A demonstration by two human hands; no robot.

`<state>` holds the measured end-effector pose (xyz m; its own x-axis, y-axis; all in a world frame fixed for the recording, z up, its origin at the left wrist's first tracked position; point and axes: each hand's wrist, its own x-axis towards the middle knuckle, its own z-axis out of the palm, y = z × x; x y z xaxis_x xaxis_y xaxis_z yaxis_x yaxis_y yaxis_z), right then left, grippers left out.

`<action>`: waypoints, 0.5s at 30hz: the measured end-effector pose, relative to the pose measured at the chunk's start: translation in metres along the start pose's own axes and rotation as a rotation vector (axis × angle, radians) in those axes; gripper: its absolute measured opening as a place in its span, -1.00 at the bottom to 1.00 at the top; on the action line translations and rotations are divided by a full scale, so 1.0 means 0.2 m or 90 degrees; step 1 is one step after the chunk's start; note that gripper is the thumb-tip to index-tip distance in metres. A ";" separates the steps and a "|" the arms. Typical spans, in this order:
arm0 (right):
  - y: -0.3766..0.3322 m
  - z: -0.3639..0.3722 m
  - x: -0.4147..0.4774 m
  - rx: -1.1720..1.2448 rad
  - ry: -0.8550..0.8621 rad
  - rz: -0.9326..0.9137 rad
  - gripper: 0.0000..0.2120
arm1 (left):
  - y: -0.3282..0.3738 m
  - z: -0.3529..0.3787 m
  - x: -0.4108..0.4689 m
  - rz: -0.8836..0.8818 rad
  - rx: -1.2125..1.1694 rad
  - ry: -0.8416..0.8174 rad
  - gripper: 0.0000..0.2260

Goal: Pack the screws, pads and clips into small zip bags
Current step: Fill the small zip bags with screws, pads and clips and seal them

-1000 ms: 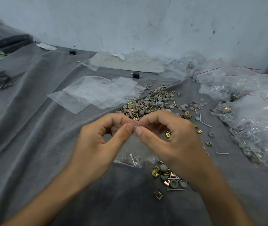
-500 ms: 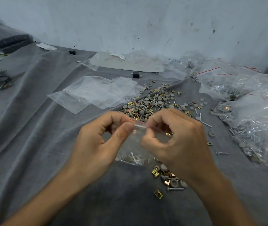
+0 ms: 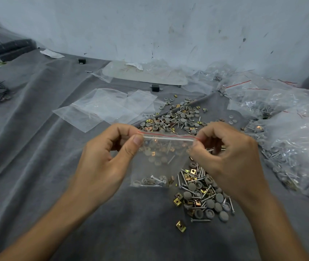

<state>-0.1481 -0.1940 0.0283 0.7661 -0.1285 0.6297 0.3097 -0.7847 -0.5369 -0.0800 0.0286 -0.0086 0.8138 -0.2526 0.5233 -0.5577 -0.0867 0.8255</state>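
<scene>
Clear plastic zip bag (image 3: 159, 162), small and red-lined along its top, hangs above the grey cloth-covered desk (image 3: 37, 147). The left hand (image 3: 101, 166) pinches its left top corner between thumb and forefinger, and the right hand (image 3: 230, 159) pinches the right corner. Silver screws (image 3: 156, 178), round grey pads (image 3: 136, 183) and brass clips (image 3: 171, 179) sit in its bottom. A loose pile of the same parts (image 3: 200, 194) lies beneath the right hand, and flat empty clear bags (image 3: 108, 108) lie farther back.

Open grey cloth (image 3: 37, 166) at near left, loose hardware heap (image 3: 200, 191) near right, filled bags (image 3: 291, 147) crowding far right
</scene>
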 end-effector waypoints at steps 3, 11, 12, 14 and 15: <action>0.02 0.00 -0.01 0.072 -0.045 0.049 -0.94 | -0.01 0.01 0.00 -0.012 -0.017 -0.015 -0.87; 0.03 0.04 -0.04 0.226 -0.230 0.121 -0.88 | -0.16 0.00 0.02 -0.011 0.003 0.051 -0.63; 0.03 0.04 -0.03 0.255 -0.217 0.136 -0.87 | -0.17 0.00 0.02 -0.016 -0.008 0.061 -0.61; 0.02 0.03 -0.02 0.343 -0.176 0.169 -0.90 | -0.20 0.00 0.04 -0.031 -0.034 0.086 -0.57; 0.02 0.01 -0.01 0.389 -0.148 0.183 -0.91 | -0.20 -0.01 0.05 -0.043 -0.044 0.100 -0.55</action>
<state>-0.1471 -0.1957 0.0233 0.9439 -0.0929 0.3169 0.2860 -0.2498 -0.9251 -0.0488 0.0307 -0.0366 0.8676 -0.0950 0.4880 -0.4926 -0.0307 0.8697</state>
